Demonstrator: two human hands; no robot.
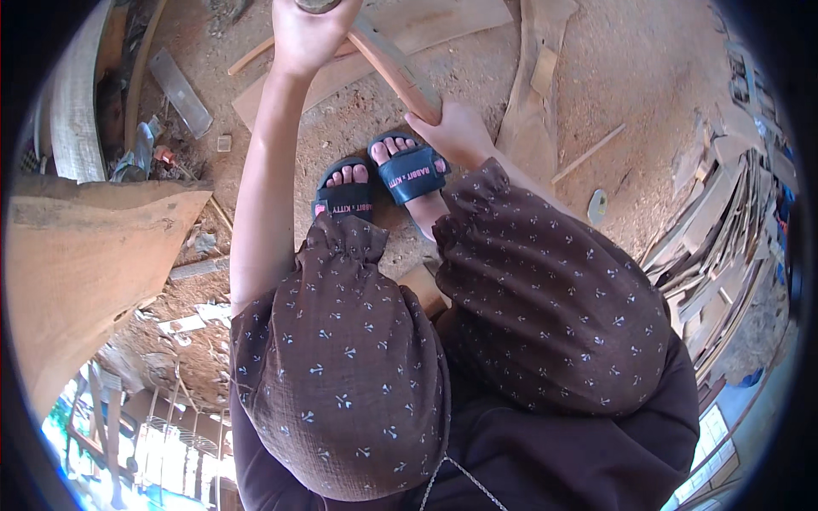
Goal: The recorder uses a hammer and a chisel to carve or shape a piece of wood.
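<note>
A curved length of reddish-brown wood [399,71] slants down from beside my left hand toward my right. At its lower end, my right hand [460,134] is closed round the wood, thumb along the side. My left hand [312,36] is closed at the top edge of the picture. From it shows the dark, rounded end of something [317,4]; the rest is cut off, so I cannot tell what it is. Behind the hands, a broad flat board [460,24] lies on the brown dirt ground.
A large plank [94,264] juts in from the left. Stacked wood strips [716,230] lie at the right. A long offcut [530,111], a thin stick [590,153] and a small wood block [224,143] lie about my sandalled feet [409,175].
</note>
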